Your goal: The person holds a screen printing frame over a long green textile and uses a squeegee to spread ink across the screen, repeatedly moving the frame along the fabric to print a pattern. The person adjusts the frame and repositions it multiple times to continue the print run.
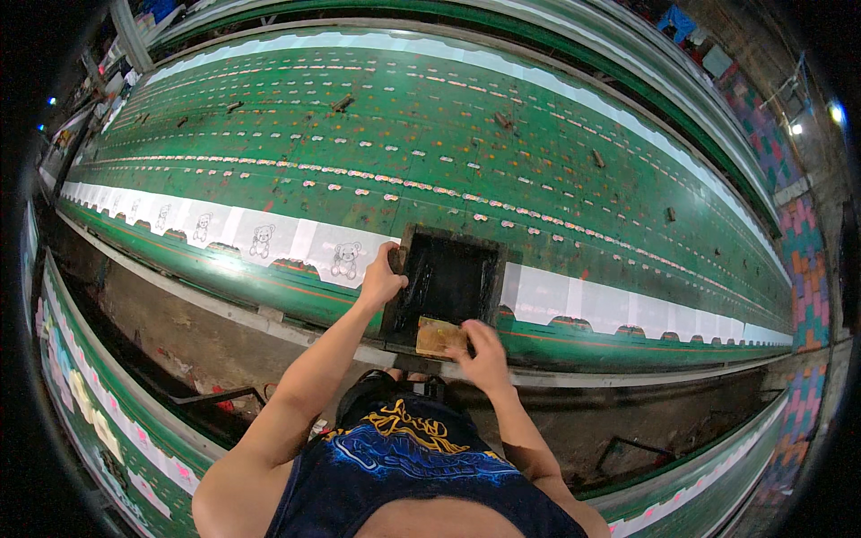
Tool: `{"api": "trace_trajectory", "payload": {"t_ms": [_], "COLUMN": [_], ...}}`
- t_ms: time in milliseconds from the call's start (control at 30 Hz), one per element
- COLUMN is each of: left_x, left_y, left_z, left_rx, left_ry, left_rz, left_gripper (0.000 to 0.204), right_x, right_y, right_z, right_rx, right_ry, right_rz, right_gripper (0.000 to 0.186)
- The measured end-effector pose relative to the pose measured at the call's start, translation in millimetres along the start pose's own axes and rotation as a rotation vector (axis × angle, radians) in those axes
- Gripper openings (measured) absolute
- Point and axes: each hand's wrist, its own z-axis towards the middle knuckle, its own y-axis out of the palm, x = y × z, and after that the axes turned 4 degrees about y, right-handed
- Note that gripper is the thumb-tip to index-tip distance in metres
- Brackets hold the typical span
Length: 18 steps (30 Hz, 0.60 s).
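Observation:
A dark, ink-stained screen frame (453, 269) lies on the near edge of the green table (547, 161), over a row of white cut pieces (583, 296). My left hand (382, 276) is closed round the frame's left side. Near the frame's bottom rim is a tan squeegee (435, 335), with my slightly blurred right hand (477, 351) gripping its right end. To the left of the frame, several white pieces show printed teddy bear outlines (344, 260); those to the right show no clear outline.
Rows of small pale marks and several small dark blocks (502, 119) dot the table. Parallel green tables (126, 430) run behind me and beyond the far edge (628, 36). A narrow floor aisle (197, 336) lies below, with coloured floor mats (798, 251) at the right.

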Motion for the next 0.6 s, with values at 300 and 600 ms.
{"api": "trace_trajectory", "payload": {"t_ms": [300, 600], "left_x": [0, 94], "left_y": [11, 104], "left_z": [6, 22], "left_rx": [0.035, 0.149], "left_ry": [-0.061, 0.214], "left_rz": [-0.049, -0.213], "left_gripper": [0.072, 0.074], "right_x": [69, 136], "right_y": [3, -117], "right_z": [0, 22], "right_rx": [0.153, 0.282], "right_ry": [0.552, 0.390], "right_rz": [0.185, 0.187], "right_gripper": [0.034, 0.029]}}
